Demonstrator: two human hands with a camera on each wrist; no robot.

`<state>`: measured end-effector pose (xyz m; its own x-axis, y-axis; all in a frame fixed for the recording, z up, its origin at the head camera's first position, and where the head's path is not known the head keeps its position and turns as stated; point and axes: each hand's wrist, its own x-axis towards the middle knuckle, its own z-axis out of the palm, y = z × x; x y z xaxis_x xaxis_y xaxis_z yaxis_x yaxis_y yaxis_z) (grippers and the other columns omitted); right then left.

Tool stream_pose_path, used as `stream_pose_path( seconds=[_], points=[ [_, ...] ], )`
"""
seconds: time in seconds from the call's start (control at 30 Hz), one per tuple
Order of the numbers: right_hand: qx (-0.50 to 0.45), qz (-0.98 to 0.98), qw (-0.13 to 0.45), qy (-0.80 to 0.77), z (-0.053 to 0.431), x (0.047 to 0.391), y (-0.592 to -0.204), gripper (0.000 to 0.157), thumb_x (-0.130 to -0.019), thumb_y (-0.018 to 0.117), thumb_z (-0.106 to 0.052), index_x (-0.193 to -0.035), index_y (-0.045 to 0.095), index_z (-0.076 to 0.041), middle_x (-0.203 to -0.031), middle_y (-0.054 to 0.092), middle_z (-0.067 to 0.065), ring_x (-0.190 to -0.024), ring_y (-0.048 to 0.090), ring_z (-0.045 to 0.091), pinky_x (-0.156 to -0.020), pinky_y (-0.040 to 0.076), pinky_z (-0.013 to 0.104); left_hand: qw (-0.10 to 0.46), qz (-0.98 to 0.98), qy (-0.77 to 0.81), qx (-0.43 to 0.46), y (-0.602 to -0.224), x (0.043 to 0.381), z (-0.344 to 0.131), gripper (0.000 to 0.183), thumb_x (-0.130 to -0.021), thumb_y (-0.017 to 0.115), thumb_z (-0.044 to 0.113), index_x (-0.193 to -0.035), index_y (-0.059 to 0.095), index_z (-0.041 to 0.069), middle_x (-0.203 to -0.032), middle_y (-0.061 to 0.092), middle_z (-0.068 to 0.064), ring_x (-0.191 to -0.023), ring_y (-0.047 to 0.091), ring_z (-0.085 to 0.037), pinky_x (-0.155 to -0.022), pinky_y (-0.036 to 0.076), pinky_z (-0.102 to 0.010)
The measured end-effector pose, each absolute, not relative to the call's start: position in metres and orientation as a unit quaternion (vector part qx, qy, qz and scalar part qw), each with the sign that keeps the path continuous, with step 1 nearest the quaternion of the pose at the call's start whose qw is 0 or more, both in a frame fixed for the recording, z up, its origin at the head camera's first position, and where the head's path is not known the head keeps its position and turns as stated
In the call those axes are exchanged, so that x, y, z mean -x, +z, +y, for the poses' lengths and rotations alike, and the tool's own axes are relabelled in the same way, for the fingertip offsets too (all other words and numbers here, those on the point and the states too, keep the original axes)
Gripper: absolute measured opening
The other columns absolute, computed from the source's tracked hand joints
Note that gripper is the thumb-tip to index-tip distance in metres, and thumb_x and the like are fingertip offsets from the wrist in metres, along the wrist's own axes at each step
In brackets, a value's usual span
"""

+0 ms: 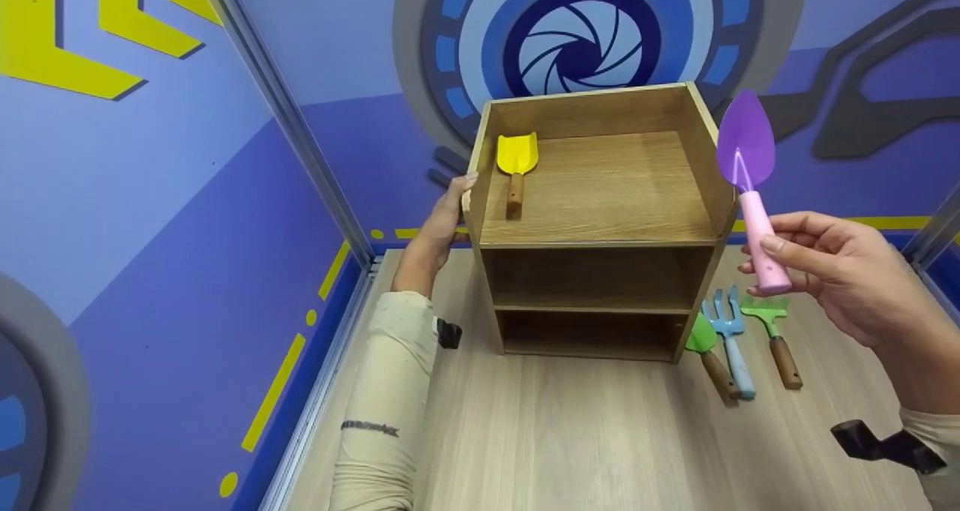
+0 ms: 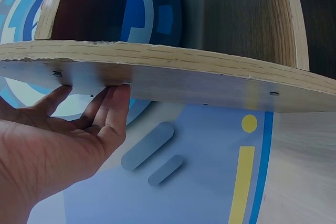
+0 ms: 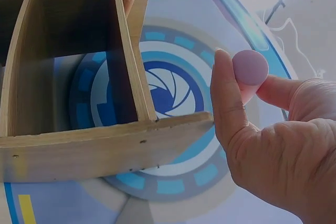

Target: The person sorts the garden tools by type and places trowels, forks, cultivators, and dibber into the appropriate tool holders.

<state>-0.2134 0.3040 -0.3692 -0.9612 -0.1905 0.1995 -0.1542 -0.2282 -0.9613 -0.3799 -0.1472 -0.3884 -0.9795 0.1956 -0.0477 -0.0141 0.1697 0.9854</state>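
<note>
A purple garden trowel with a pink handle [image 1: 765, 244] is pinched between the thumb and fingers of my right hand [image 1: 847, 271], blade up, beside the shelf's right side. In the right wrist view the handle's round end [image 3: 250, 67] faces the camera. My left hand [image 1: 442, 222] touches the left side panel of the wooden shelf [image 1: 600, 242]. The left wrist view shows its fingertips [image 2: 119, 95] against that panel, without curling round it. A yellow scoop-shaped shovel [image 1: 517, 158] with a brown handle lies on the shelf's top, at the left.
Right of the shelf, a green trowel [image 1: 703, 336], a blue hand fork [image 1: 731, 338] and a green rake [image 1: 772, 320] lie on the table [image 1: 570, 428]. Blue patterned walls [image 1: 360, 158] stand behind and to the left.
</note>
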Motion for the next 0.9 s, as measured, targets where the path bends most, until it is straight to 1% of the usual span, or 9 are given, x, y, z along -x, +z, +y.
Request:
stream_pose_path(
  seconds=[0.17,0.33,0.43,0.63,0.77,0.83,0.9],
  points=[
    [0.146,0.628,0.014,-0.765,0.294,0.215,-0.369,0.025,-0.105,0.052,0.010,-0.120,0.070,0.000,-0.106,0.076,0.010,-0.085,0.081,0.025,-0.067,0.065,0.040,0.085,0.762,0.639,-0.060,-0.388,0.380,-0.147,0.078,-0.098,0.040,0.068,-0.165,0.040,0.029,-0.172,0.036,-0.007,-0.154,0.039,-0.031,-0.118,0.042,-0.058],
    [0.158,0.626,0.030,-0.763,0.280,0.218,-0.368,0.024,-0.105,0.053,0.009,-0.119,0.070,0.001,-0.104,0.075,0.013,-0.083,0.081,0.025,-0.067,0.066,0.041,0.085,0.754,0.649,-0.055,-0.388,0.380,-0.147,0.079,-0.096,0.041,0.069,-0.163,0.044,0.027,-0.164,0.046,-0.009,-0.147,0.047,-0.030,-0.114,0.046,-0.055],
    [0.162,0.636,0.044,-0.754,0.271,0.220,-0.366,0.022,-0.106,0.054,0.007,-0.120,0.069,0.001,-0.106,0.076,0.013,-0.086,0.081,0.024,-0.069,0.066,0.040,0.085,0.753,0.651,-0.052,-0.388,0.381,-0.147,0.080,-0.096,0.041,0.070,-0.162,0.045,0.025,-0.161,0.049,-0.010,-0.143,0.050,-0.029,-0.112,0.048,-0.052],
    [0.159,0.648,0.069,-0.742,0.254,0.227,-0.365,0.020,-0.107,0.056,0.003,-0.122,0.067,-0.001,-0.108,0.077,0.011,-0.090,0.081,0.023,-0.073,0.067,0.039,0.085,0.757,0.646,-0.049,-0.387,0.380,-0.146,0.083,-0.095,0.041,0.071,-0.164,0.042,0.025,-0.164,0.045,-0.009,-0.147,0.046,-0.029,-0.116,0.045,-0.054],
    [0.145,0.662,0.085,-0.730,0.244,0.232,-0.365,0.018,-0.107,0.058,-0.002,-0.123,0.063,0.001,-0.107,0.076,0.010,-0.090,0.081,0.022,-0.075,0.067,0.040,0.087,0.762,0.640,-0.046,-0.387,0.379,-0.146,0.085,-0.095,0.041,0.073,-0.165,0.040,0.026,-0.168,0.040,-0.009,-0.152,0.041,-0.031,-0.119,0.041,-0.057],
    [0.134,0.676,0.095,-0.718,0.239,0.235,-0.364,0.021,-0.107,0.060,-0.006,-0.126,0.060,0.004,-0.107,0.076,0.008,-0.091,0.080,0.022,-0.076,0.067,0.041,0.087,0.763,0.639,-0.044,-0.387,0.379,-0.146,0.085,-0.095,0.041,0.073,-0.166,0.038,0.027,-0.171,0.037,-0.008,-0.154,0.039,-0.031,-0.120,0.039,-0.058],
    [0.123,0.690,0.107,-0.705,0.235,0.237,-0.362,0.028,-0.108,0.061,-0.009,-0.129,0.055,0.007,-0.109,0.074,0.007,-0.093,0.080,0.021,-0.078,0.067,0.040,0.087,0.763,0.639,-0.044,-0.387,0.379,-0.147,0.084,-0.095,0.041,0.072,-0.167,0.037,0.028,-0.173,0.035,-0.008,-0.155,0.037,-0.031,-0.121,0.039,-0.058]
  ],
)
